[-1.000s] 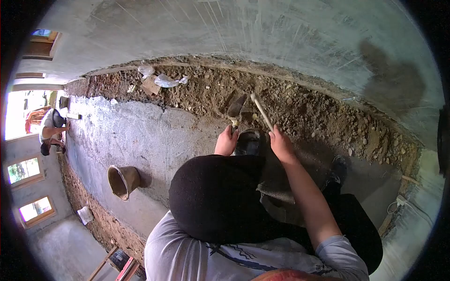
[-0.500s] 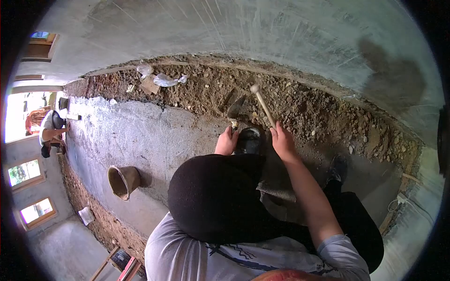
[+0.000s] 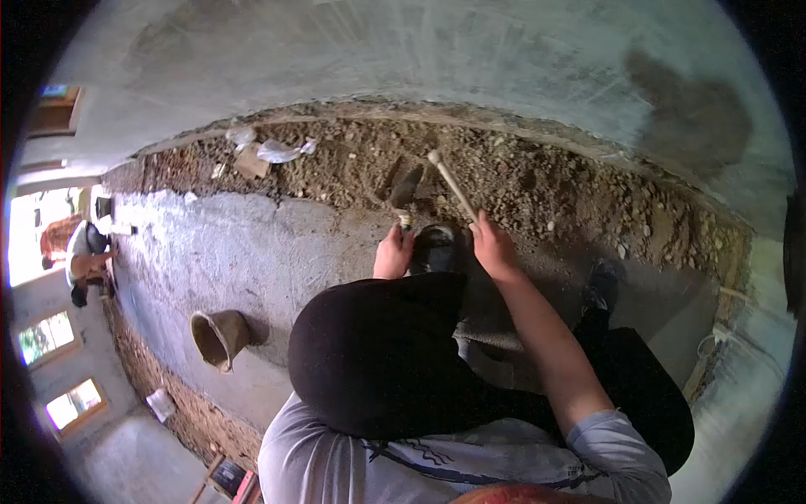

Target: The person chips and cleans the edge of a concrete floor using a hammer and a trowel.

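Observation:
My left hand [image 3: 393, 254] is closed around the handle of a trowel [image 3: 407, 188], whose dark blade lies over the loose gravelly soil [image 3: 344, 168]. My right hand [image 3: 494, 248] grips a pale wooden stick [image 3: 454, 186] with a rounded knob at its far end. That knob is above the soil, right of the trowel blade, and the stick slants up and left from my fingers. Between my two hands is my dark shoe [image 3: 437, 249]. Whether either tool touches the soil is hard to tell.
A bucket [image 3: 220, 338] lies tilted on the grey concrete floor [image 3: 285, 244] to the left. Plastic scraps [image 3: 285, 151] rest on the soil strip along the plastered wall [image 3: 403, 59]. Far left, another person [image 3: 84, 256] bends over the floor near a bright doorway.
The view has turned slightly, so most things sit a little farther left. Both hands keep hold of the trowel and the stick. The far person's posture has shifted.

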{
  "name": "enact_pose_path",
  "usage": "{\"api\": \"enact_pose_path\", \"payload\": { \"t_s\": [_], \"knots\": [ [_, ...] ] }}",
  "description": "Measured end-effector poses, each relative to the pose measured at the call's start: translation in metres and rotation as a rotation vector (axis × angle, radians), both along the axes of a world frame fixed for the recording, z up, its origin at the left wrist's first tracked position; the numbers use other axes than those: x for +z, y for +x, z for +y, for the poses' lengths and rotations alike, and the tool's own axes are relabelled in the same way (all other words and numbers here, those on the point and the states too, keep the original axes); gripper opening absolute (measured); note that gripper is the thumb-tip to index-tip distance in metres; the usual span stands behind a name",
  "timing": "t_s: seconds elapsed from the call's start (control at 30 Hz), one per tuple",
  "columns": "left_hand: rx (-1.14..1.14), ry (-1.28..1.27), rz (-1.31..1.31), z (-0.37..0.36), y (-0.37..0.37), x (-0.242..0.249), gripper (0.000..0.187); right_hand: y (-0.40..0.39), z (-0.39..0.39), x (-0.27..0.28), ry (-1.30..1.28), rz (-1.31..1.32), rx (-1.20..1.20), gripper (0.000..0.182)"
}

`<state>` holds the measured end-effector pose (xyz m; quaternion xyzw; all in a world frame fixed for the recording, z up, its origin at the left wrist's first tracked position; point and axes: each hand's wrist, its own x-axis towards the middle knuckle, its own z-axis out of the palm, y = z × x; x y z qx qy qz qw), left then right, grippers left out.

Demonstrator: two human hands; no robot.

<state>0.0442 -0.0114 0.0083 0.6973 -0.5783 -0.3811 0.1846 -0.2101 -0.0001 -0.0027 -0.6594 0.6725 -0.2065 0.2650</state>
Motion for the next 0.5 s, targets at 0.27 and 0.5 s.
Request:
{"api": "enact_pose_path", "payload": {
  "t_s": [0.27, 0.5],
  "knots": [
    [0.067, -0.082, 0.009, 0.003, -0.004, -0.011, 0.048, -0.022, -0.005, 0.021, 0.095, -0.041, -0.092, 0.044],
    [-0.118, -0.077, -0.049, -0.008, -0.009, -0.013, 0.052, -0.080, 0.031, -0.008, -0.163, 0.075, -0.259, 0.046]
  ]
}}
